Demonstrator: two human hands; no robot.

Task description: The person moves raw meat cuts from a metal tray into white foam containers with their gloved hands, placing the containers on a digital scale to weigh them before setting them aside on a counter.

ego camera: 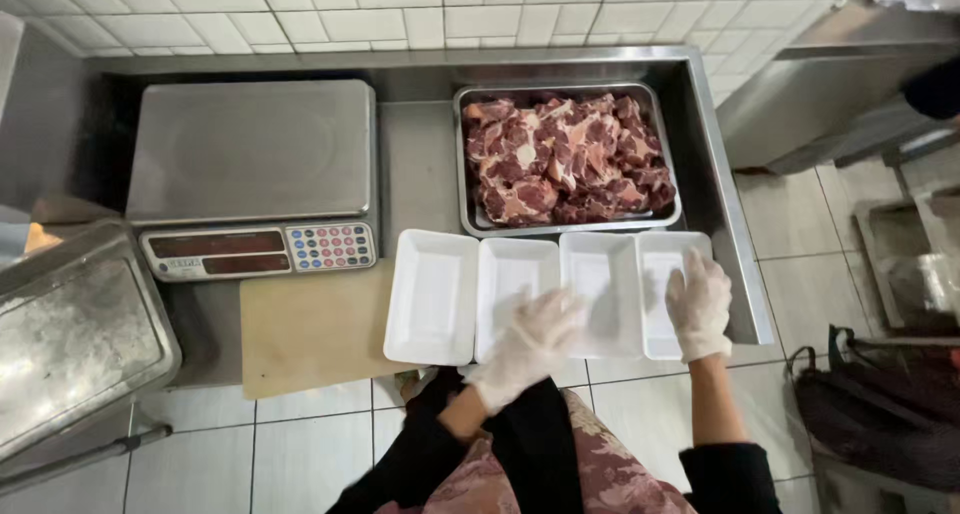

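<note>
Several white foam trays lie side by side along the front of a steel counter (420, 164). My left hand (527, 342), in a thin clear glove, rests on the front edge of the second foam tray (515, 279). My right hand (699, 304), gloved too, lies flat on the rightmost foam tray (660, 264). The leftmost foam tray (432, 296) and the third foam tray (602, 292) sit untouched. Behind them stands a steel pan (475, 219) heaped with raw red meat chunks (565, 159).
A digital scale (252, 159) with keypad occupies the counter's left. A pale cutting board (310, 329) lies at the front beside the trays. A steel lid or tray (75, 339) sits far left. A dark bag (880, 404) is on the tiled floor at right.
</note>
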